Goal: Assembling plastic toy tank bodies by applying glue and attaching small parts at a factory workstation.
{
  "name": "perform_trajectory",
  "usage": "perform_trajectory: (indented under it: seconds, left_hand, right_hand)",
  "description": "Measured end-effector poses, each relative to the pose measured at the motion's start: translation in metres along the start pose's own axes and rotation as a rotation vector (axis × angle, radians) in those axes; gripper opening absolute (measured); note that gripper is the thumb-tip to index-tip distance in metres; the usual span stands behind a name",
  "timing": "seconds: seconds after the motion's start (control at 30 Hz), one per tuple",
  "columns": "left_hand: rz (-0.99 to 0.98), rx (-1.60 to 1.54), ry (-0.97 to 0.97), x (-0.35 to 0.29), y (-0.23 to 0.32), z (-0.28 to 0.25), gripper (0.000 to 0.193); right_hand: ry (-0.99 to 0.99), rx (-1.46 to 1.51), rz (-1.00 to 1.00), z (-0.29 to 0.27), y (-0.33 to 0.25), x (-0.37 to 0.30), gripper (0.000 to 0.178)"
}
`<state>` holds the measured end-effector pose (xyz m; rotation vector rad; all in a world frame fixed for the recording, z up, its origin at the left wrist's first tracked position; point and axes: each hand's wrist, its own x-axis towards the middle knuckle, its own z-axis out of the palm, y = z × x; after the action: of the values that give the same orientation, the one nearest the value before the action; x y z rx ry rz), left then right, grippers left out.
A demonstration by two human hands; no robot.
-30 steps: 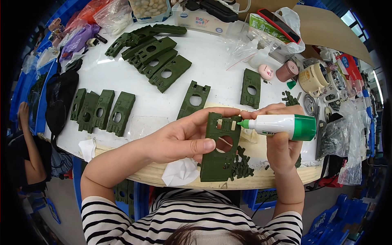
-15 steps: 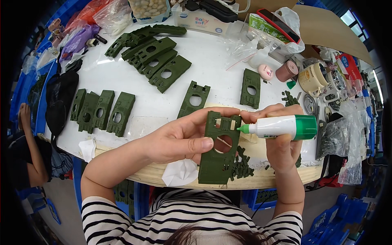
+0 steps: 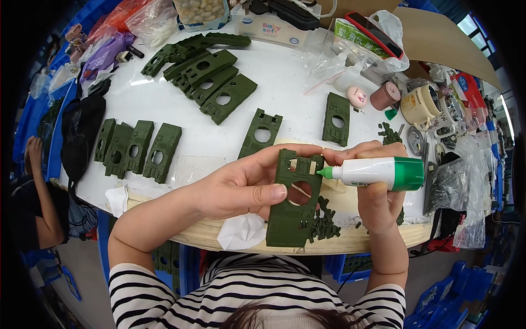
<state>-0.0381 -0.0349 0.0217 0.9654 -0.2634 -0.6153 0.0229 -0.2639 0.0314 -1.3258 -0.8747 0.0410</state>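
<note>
My left hand [image 3: 246, 183] is closed around a dark green plastic model tank hull [image 3: 290, 227], thumb on its face and fingers behind. The hull has one large round hole and small square openings near its far end. In my right hand [image 3: 378, 203] is a white glue bottle [image 3: 372, 171] with a green cap, lying nearly level. Its green nozzle tip points left and meets the hull's right edge beside a square opening. Whether glue is coming out is too small to see. Small green parts [image 3: 324, 222] lie in a heap just right of the hull.
Several more hulls lie in a row [image 3: 163, 153] at left and a pile [image 3: 205, 77] at the back. Single hulls [image 3: 262, 134] [image 3: 336, 119] lie beyond my hands. White paper [image 3: 241, 233] rests at the front edge. A mug [image 3: 419, 107] and plastic bags crowd the right.
The glue bottle has shifted very slightly left and down, with its nozzle closer against the hull's edge. My left hand and the hull have stayed in place.
</note>
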Motion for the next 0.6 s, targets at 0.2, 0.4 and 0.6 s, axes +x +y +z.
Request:
perform_trajectory:
  seconds: [0.2,0.4,0.6]
  left_hand:
    - [0.017,-0.012,0.015,0.0004,0.0009,0.0019,0.071]
    - [0.004,-0.028,0.014,0.0013,0.0002,0.0021,0.072]
    - [-0.004,-0.078,-0.023,-0.0005,0.004,0.0012,0.078]
  right_hand:
    - [-0.005,-0.057,0.007,-0.0014,-0.0015,-0.0006,0.035]
    - [0.026,0.06,0.066,0.0037,-0.0053,0.0008,0.037]
    - [0.154,0.518,0.251,-0.0057,0.0003,0.0006,0.039]
